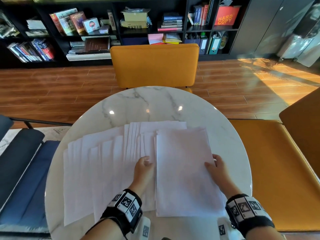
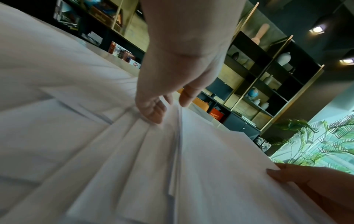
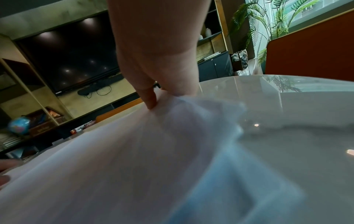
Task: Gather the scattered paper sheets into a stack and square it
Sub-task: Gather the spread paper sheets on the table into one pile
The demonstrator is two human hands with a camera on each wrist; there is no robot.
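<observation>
Marble table (image 1: 155,104): right hand (image 1: 217,166) fingers pinch stack (image 1: 185,170); left hand (image 1: 143,168) fingers pinch fanned sheets (image 1: 97,167).

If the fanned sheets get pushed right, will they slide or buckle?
The sheets are thin, so probably floppy: they crease under the left hand. The glossy table likely lets them slide. Overlapping edges may catch.

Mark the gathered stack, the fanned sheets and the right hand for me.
gathered stack (image 1: 183,170), head view, middle of its top sheet.
fanned sheets (image 1: 83,170), head view, overlapped sheets left of the stack.
right hand (image 1: 217,166), head view, back of hand at the stack's right edge.
</observation>
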